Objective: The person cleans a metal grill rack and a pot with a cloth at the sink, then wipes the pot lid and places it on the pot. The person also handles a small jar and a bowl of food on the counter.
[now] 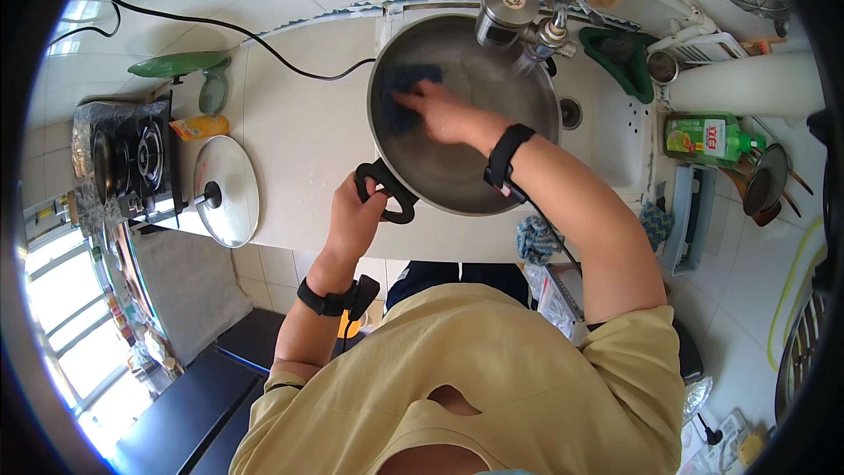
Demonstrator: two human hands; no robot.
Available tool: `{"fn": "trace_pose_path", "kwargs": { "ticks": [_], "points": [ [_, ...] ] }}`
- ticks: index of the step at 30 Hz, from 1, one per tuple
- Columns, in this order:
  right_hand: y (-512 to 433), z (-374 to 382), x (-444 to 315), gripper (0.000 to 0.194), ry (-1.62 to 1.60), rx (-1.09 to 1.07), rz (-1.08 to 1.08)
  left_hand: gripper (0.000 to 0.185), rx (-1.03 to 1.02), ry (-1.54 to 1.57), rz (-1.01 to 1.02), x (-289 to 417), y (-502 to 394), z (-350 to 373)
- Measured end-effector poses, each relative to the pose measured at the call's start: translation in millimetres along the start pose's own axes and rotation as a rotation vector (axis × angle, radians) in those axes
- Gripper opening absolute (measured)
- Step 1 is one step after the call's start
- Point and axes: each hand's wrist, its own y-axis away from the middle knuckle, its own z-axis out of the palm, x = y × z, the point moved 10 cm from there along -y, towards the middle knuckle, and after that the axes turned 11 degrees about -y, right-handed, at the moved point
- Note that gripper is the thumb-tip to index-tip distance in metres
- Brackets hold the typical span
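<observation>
A large grey metal pan point(461, 165) rests over the left edge of the white sink point(610, 152), its inside facing up. My left hand point(359, 208) grips its black loop handle point(399, 201) at the near left. Inside the pan, my right hand point(438, 109) presses a dark blue scouring cloth point(399, 115) against the left part of the wall and bottom. From the faucet point(554, 33) at the back right, water appears to run into the pan. A steel cylinder point(504, 13), joined to the faucet, overhangs the pan's rim.
A glass lid point(227, 211) lies on the counter at left, near a gas stove point(148, 158). A green corner strainer point(626, 59) sits at the sink's back right. Green detergent point(705, 138) stands right of the sink. A crocheted scrubber point(537, 239) lies by the front edge.
</observation>
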Motion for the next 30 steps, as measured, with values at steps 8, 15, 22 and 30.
{"fn": "trace_pose_path", "kwargs": {
  "ticks": [8, 15, 22, 30],
  "points": [
    [60, -50, 86, 0.067, 0.678, -0.048, 0.305, 0.019, 0.014, 0.042, 0.012, 11, 0, 2],
    [129, -3, 82, 0.041, 0.497, -0.484, 0.408, 0.017, 0.081, 0.111, 0.024, 26, 3, 5],
    [115, 25, -28, 0.044, -0.014, -0.716, 0.173, 0.017, 0.052, 0.065, 0.000, 14, 1, 4],
    [-10, -35, -47, 0.043, -0.684, 0.068, -0.022, 0.017, 0.052, 0.046, 0.030, 3, 2, -1]
  ]
}}
